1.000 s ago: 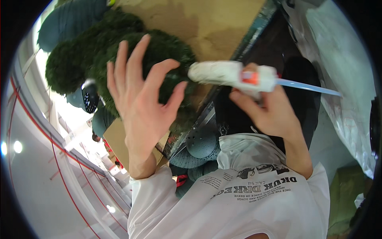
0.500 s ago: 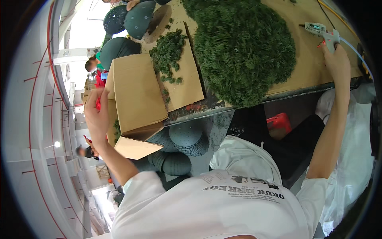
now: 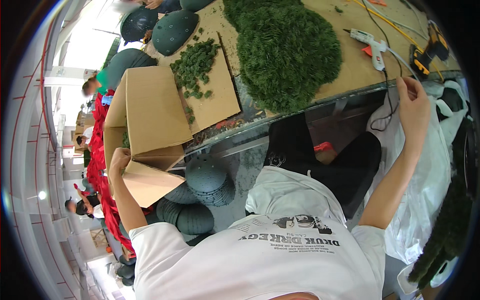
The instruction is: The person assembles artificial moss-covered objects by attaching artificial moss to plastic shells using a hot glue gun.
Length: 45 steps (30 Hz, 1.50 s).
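My left hand [image 3: 120, 160] is closed at the edge of an opened cardboard box [image 3: 157, 110], its fingers curled against the box beside a lowered flap. Some green sprigs [image 3: 125, 139] show inside the box. On the right, my right hand [image 3: 414, 106] hangs just off the table edge, empty, with thumb and fingers loosely bent and apart. Beyond it a white glue gun [image 3: 369, 46] with an orange trigger lies on the table. A large dome of green artificial grass [image 3: 287, 57] sits at the table's middle.
Loose green sprigs [image 3: 196, 67] lie on a cardboard sheet [image 3: 220, 100]. A yellow-and-black power tool [image 3: 429, 50] and cables are at the far right. Dark perforated half-domes [image 3: 175, 32] stand at the back, others [image 3: 206, 175] stacked below the table. White plastic sheeting [image 3: 400, 185] hangs at right.
My right hand has let go of the glue gun, now lying on the table, and drawn back to the edge. My left hand has moved down to the box's edge. The view has shifted.
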Tool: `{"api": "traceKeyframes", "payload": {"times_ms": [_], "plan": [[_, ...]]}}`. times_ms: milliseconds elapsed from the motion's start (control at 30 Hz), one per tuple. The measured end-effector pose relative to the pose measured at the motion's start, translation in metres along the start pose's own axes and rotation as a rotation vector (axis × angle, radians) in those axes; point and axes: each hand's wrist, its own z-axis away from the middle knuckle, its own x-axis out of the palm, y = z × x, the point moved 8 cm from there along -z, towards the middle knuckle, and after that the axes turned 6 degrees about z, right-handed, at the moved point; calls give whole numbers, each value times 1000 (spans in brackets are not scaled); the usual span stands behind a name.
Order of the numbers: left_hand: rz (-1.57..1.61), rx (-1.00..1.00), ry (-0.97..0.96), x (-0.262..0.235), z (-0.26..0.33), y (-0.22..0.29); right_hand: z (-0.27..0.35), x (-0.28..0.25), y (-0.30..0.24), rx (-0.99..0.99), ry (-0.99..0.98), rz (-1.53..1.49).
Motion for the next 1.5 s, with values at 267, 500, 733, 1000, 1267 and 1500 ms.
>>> {"api": "traceKeyframes", "payload": {"times_ms": [267,500,733,1000,1267,1500], "plan": [[-97,86,542,-89,44,32,65,-25,-12,58,9,-420],[345,-28,361,-40,53,63,90,-3,-29,43,-103,-550],[646,397,655,-25,157,236,171,55,-83,132,-524,-917],[987,907,210,148,211,514,198,88,-131,120,-453,-1142],[778,1101,148,188,195,613,162,82,-51,280,-100,-1007],[647,1269,74,168,174,642,123,110,2,291,-119,-1187]]}}
